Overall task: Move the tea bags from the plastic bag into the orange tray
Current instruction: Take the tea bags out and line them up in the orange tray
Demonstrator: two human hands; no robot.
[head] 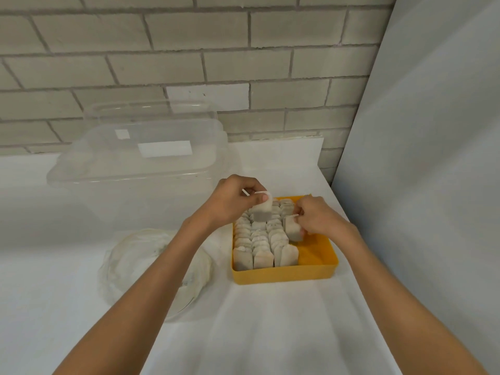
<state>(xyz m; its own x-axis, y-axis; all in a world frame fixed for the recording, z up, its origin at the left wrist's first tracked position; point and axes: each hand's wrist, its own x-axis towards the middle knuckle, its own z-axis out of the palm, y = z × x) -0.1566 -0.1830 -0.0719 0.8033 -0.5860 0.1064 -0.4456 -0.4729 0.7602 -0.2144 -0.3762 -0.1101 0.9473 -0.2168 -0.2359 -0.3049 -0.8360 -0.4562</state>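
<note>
The orange tray [316,255] sits on the white table, right of centre. Three rows of upright tea bags [259,239] fill its left and middle; its right strip is bare. My left hand [232,198] pinches a small stack of tea bags [262,212] above the tray's far end. My right hand [316,217] grips another stack of tea bags [293,228] standing in a fourth row near the tray's far right. The clear plastic bag [130,263], with pale contents, lies left of the tray, partly hidden by my left forearm.
A large clear plastic container [140,163] with white labels stands at the back left against a brick wall [189,50]. A grey panel [433,158] closes off the right side. The table's right edge runs just past the tray.
</note>
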